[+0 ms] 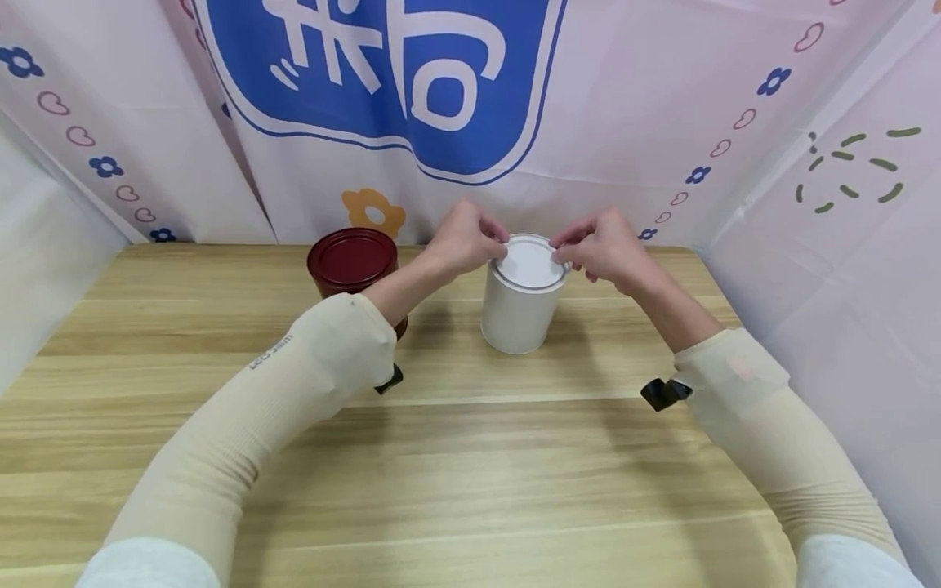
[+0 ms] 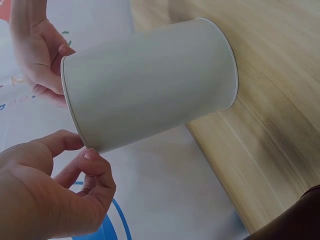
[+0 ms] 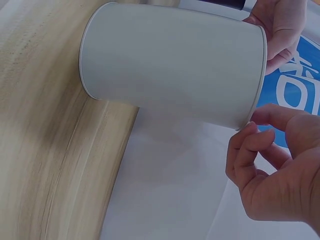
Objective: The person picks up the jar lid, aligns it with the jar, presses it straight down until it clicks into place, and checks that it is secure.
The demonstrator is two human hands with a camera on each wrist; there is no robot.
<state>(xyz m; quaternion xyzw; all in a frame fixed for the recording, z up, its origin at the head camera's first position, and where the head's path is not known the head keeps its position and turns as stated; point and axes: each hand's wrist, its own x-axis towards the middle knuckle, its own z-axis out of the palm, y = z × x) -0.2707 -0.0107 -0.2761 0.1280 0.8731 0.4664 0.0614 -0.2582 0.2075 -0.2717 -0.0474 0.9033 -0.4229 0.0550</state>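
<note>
A white tin (image 1: pixel 518 318) stands upright near the back of the table, topped by a round white lid (image 1: pixel 529 263). My left hand (image 1: pixel 465 238) pinches the lid's edge from the left, thumb and forefinger at the rim. On the opposite side, my right hand (image 1: pixel 607 247) pinches the same edge with thumb and forefinger. The left wrist view shows the tin's smooth side (image 2: pixel 150 85), its base at the tabletop and the left fingertips (image 2: pixel 90 152) right at the upper rim. From the right wrist, the other fingers of the right hand (image 3: pixel 280 165) are seen curled below the rim.
A dark red tin (image 1: pixel 353 260) with a lid stands to the left, partly hidden behind my left forearm. The wooden table (image 1: pixel 470 474) ends at the back against a printed white cloth (image 1: pixel 617 106). Another cloth wall (image 1: pixel 831 269) borders the right side.
</note>
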